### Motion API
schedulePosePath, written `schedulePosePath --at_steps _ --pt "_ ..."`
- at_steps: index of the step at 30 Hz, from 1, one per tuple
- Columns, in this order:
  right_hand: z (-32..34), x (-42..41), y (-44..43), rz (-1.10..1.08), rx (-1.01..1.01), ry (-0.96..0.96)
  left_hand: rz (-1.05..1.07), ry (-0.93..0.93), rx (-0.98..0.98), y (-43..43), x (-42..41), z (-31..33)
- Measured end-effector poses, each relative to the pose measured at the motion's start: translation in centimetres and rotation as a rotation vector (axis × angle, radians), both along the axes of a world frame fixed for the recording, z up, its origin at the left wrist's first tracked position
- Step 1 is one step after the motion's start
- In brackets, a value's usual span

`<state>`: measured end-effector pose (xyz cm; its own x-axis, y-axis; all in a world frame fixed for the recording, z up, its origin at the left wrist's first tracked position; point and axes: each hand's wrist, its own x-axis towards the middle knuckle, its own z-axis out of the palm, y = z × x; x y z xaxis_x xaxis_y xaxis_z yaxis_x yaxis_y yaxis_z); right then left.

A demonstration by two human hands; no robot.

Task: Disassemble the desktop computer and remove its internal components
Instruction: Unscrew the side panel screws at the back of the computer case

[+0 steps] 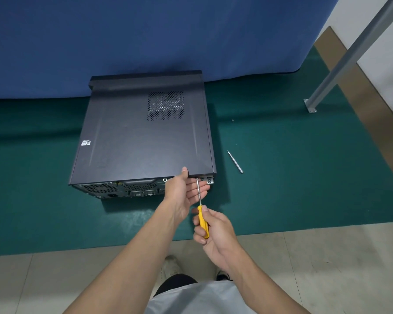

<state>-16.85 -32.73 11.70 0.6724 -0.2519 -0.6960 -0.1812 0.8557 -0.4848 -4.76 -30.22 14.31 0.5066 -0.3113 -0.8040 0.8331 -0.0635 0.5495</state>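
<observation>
Desktop computer (141, 137), one, lies on its side on a green mat (304, 177) over tiled floor (304, 257), front toward a blue curtain (145, 37). We see the left grip (186, 191) spread, thumb on the panel's rear edge. The right grip (213, 230) is curled round one yellow screwdriver (202, 219), tip at the rear corner. One loose bit (235, 162) and one screw (232, 120) lie on the mat. One grey post (349, 55) stands at right.

Even, moderate light, soft shadow right of the computer case (143, 134); sharp, edges bowed by wide-angle.
</observation>
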Motion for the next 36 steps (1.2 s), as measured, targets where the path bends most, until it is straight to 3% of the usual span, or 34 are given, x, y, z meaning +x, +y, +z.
schedulePosePath --at_steps 9,12,20,25,27,32,36 --pt "-1.3 -0.2 -0.6 -0.122 0.583 -0.244 -0.003 -0.013 0.0 0.0 0.0 0.3" --pt "-1.4 0.0 -0.4 -0.155 0.64 -0.271 -0.003 -0.014 -0.001 0.0 0.0 0.3" --pt "-0.2 0.4 -0.4 -0.059 0.102 -0.009 -0.032 -0.01 -0.016 0.2 0.1 0.3" --pt "0.5 1.2 1.0 0.113 -0.601 0.314 -0.033 -0.017 0.002 0.1 0.1 0.3" --pt "0.7 1.6 1.3 0.115 -0.662 0.385 -0.032 -0.025 0.005 0.0 -0.2 0.3" --pt "1.7 1.9 1.0 0.131 -0.451 0.264 -0.04 -0.153 0.08 -0.2 -1.0 0.3" --pt "2.4 -0.1 -0.9 0.201 -0.011 0.057 -0.036 -0.157 0.062 -0.5 -1.0 0.2"
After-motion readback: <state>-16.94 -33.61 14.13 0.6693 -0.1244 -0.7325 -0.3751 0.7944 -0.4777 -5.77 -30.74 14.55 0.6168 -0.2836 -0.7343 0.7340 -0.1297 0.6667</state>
